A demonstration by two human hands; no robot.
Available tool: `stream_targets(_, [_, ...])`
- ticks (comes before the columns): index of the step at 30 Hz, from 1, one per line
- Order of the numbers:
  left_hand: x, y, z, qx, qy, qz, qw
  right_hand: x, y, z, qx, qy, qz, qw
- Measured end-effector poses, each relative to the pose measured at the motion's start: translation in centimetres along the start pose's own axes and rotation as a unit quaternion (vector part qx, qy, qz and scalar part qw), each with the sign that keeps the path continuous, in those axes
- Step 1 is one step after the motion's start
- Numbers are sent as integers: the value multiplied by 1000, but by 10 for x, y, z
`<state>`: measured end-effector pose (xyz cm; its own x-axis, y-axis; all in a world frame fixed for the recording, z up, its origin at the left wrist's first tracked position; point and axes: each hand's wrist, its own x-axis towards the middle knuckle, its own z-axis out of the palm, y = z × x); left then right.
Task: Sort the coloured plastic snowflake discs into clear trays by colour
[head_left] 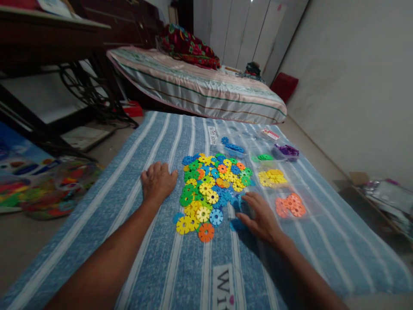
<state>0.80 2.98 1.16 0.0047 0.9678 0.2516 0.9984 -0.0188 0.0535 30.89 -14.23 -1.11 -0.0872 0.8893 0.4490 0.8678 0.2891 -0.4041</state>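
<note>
Several flat, notched plastic discs in blue, green, yellow and orange lie in a loose pile (206,187) on a striped blue cloth. My left hand (158,183) rests palm down on the cloth left of the pile, fingers loosely bent and holding nothing. At the pile's right edge is my right hand (262,217), its thumb and fingers apart. A blue disc (238,202) is close by its fingertips; whether they touch is unclear. Another blue disc (237,224) lies below the thumb. An orange disc (206,232) marks the pile's near edge.
Clear trays to the right hold sorted discs: orange (292,205), yellow (272,177), green (265,157), blue (234,148) and purple (287,150). Beyond stands a bed (200,88). A sewing machine stand (87,86) is at left, beside a bag of colourful pieces (58,189).
</note>
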Motion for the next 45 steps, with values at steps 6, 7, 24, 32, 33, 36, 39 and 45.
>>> stream_targets(6, [1,-1,2,-10,2,-3,1000,-32,-10,26,-37,-17,43,998])
stream_targets(7, [0,-1,2,-10,1,-4,1000,-28,-11,30,-40,-11,51,998])
stream_targets(24, [-7,0,-1,5,-3,-14,1000,57,-11,72,-2,63,2,998])
stream_targets(32, [-5,-9,7,23,-8,-13,1000,60,-12,74,78,98,-11,992])
stream_targets(33, [-5,-9,7,27,-12,-13,999,60,-12,74,87,103,-12,991])
stream_targets(36, [-4,-11,8,36,-19,-12,999,61,-13,72,107,113,-15,988])
stream_targets(39, [-5,-13,10,30,-21,-6,999,63,-15,69,126,116,-13,985])
stream_targets(45, [-19,-9,14,-119,-18,36,992,65,-17,67,141,134,-13,981])
